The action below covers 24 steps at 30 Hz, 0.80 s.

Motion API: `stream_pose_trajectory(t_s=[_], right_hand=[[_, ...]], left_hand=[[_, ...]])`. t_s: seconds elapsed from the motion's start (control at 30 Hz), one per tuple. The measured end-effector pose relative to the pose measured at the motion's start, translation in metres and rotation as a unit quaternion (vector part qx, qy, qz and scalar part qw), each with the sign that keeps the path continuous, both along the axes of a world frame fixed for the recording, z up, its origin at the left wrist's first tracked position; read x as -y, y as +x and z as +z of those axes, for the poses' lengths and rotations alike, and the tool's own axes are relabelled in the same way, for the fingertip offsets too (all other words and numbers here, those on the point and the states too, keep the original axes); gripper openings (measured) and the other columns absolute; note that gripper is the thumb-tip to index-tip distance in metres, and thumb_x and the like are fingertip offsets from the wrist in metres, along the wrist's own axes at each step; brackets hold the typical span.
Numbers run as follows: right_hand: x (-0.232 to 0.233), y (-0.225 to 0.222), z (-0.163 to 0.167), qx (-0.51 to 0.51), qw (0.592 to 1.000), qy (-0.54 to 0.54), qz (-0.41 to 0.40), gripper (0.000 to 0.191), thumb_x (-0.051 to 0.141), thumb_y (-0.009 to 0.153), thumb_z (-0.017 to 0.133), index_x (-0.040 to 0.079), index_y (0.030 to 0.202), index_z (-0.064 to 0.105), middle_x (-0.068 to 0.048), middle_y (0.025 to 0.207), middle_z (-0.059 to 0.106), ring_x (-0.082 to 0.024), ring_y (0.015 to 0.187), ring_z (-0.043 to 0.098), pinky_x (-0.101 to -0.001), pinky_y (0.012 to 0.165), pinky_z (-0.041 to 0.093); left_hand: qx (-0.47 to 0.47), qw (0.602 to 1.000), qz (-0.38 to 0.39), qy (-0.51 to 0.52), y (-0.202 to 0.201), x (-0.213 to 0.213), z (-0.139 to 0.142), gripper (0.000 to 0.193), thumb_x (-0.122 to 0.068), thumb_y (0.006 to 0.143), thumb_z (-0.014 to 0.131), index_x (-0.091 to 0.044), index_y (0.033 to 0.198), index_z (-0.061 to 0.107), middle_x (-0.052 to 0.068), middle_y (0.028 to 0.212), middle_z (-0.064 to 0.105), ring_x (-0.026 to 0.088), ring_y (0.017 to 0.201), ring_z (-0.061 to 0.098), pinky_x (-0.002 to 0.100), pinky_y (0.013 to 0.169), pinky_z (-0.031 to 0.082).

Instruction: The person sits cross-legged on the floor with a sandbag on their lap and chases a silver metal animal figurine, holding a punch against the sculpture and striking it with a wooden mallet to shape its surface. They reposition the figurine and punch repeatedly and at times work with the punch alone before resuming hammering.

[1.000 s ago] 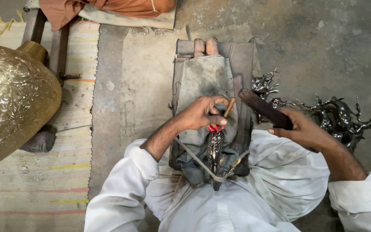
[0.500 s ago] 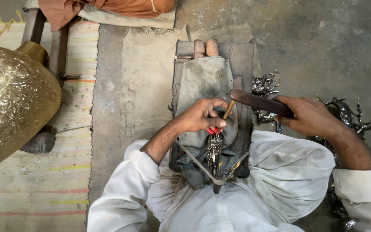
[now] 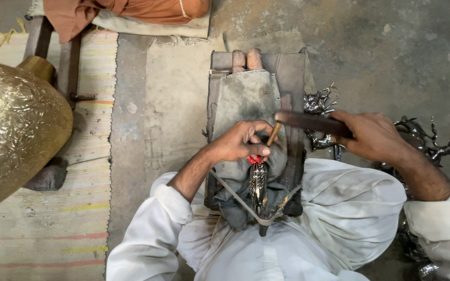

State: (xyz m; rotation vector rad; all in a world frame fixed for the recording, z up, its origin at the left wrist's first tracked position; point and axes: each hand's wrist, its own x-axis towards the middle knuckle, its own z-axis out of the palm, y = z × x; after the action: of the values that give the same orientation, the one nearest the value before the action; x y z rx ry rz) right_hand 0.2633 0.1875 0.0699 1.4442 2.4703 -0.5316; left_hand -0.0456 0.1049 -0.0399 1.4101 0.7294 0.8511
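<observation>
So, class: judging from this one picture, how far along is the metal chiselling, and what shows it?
Done: shiny metal figures lie heaped on the floor by the right arm. In hand: the left hand steadies a chisel on a small metal piece strapped to the padded block, and the right hand holds a hammer at the chisel's top. How much chiselling remains cannot be told.

Slim engraved metal piece (image 3: 258,182) is strapped lengthwise on grey padded block (image 3: 246,104); thin punch (image 3: 272,135) is tilted over its top (red-tipped).
</observation>
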Motion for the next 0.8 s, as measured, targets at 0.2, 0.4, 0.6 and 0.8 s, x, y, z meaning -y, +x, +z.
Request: stream_pose_trajectory(t_s=[0.2, 0.4, 0.6, 0.8], right_hand=[[0.0015, -0.0052, 0.0025, 0.005, 1.0, -0.01, -0.009, 0.041, 0.028, 0.082, 0.075, 0.017, 0.119, 0.061, -0.015, 0.091, 0.076, -0.039, 0.089, 0.072, -0.0522, 0.076, 0.053], [0.0019, -0.0048, 0.0022, 0.038, 0.999, -0.005, 0.004, 0.039, 0.031, 0.084, 0.075, 0.018, 0.119, 0.061, -0.014, 0.095, 0.076, -0.039, 0.093, 0.072, -0.0526, 0.079, 0.053], [0.0028, -0.002, 0.0004, 0.006, 1.0, 0.01, 0.0, 0.042, 0.03, 0.083, 0.075, 0.019, 0.121, 0.062, -0.014, 0.097, 0.076, -0.039, 0.095, 0.071, -0.0519, 0.08, 0.054], [0.0034, 0.0025, -0.0071, -0.029, 1.0, -0.003, 0.009, 0.048, 0.026, 0.078, 0.076, 0.019, 0.123, 0.061, -0.013, 0.096, 0.076, -0.037, 0.09, 0.074, -0.0495, 0.076, 0.055]], left_hand=[[-0.001, 1.0, -0.015, -0.021, -0.0024, -0.0009, -0.0007, 0.04, -0.011, 0.093, 0.078, 0.003, 0.126, 0.061, 0.007, 0.093, 0.075, 0.007, 0.083, 0.069, 0.026, 0.071, 0.055], [0.022, 0.998, -0.009, -0.053, -0.002, 0.0005, 0.0033, 0.043, -0.01, 0.091, 0.078, 0.001, 0.128, 0.058, 0.003, 0.094, 0.073, 0.006, 0.083, 0.07, 0.024, 0.071, 0.058], [0.012, 0.995, -0.024, -0.094, -0.0018, 0.0006, 0.0074, 0.043, -0.01, 0.091, 0.076, 0.003, 0.128, 0.058, 0.006, 0.091, 0.073, 0.009, 0.079, 0.071, 0.026, 0.068, 0.058], [0.084, 0.993, -0.031, -0.072, -0.0035, 0.0031, 0.0057, 0.039, -0.007, 0.094, 0.074, 0.003, 0.128, 0.059, 0.006, 0.111, 0.074, 0.01, 0.086, 0.072, 0.028, 0.076, 0.061]])
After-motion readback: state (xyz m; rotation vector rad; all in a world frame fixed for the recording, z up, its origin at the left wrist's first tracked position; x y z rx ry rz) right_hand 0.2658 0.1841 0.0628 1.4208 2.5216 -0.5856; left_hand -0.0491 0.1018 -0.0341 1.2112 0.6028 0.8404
